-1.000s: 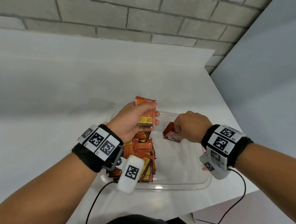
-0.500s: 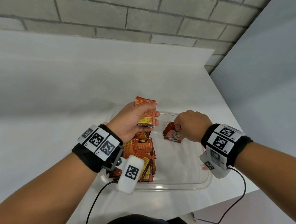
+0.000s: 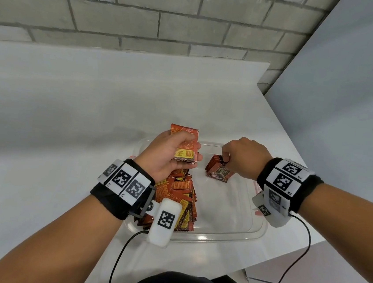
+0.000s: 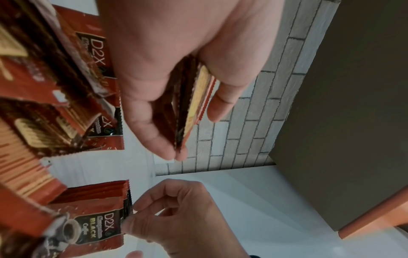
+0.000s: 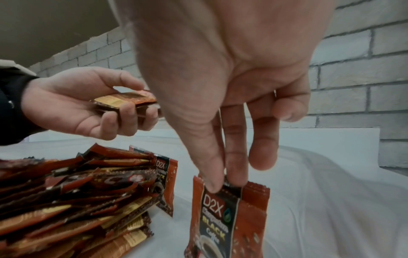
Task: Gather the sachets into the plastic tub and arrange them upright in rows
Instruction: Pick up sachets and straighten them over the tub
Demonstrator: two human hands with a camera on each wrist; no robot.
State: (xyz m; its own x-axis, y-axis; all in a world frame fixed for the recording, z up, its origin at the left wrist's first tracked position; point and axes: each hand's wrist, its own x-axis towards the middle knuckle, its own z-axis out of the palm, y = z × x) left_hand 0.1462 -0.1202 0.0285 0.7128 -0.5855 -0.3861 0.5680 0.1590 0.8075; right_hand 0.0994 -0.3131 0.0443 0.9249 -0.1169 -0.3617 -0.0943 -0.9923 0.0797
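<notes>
The right hand (image 3: pixel 246 158) has its thumb and first finger pinching the top edge of a small bunch of sachets (image 3: pixel 219 171). The front one is red and black with "D2X" and "BLACK Coffee" on it. In the right wrist view the fingertips (image 5: pixel 213 185) press right on the top of that front sachet, and the other fingers hang down beside it. The bunch stands almost upright, leaning a little, with its bottom on the floor of the plastic tub (image 3: pixel 224 235), near the far side.

The left hand (image 3: pixel 167 156) has its fingers curled around a flat stack of sachets (image 3: pixel 186 144). The thumb lies on top and the fingers are under it. The stack has an orange and yellow side facing up. This hand is up in the air over the far left part of the tub, and the stack touches nothing else.

Under the left hand, a big pile of sachets (image 3: pixel 179 198) lies along the left side of the tub. They are packed close and lean on one another, some tipped over. The pile and the standing bunch are apart, with bare tub floor between them.

The clear tub sits on a white table (image 3: pixel 55 127), near its right corner. Each wrist wears a black band with black-and-white square marks and a white box with a cable. Behind the table is a grey brick wall (image 3: pixel 125 15).
</notes>
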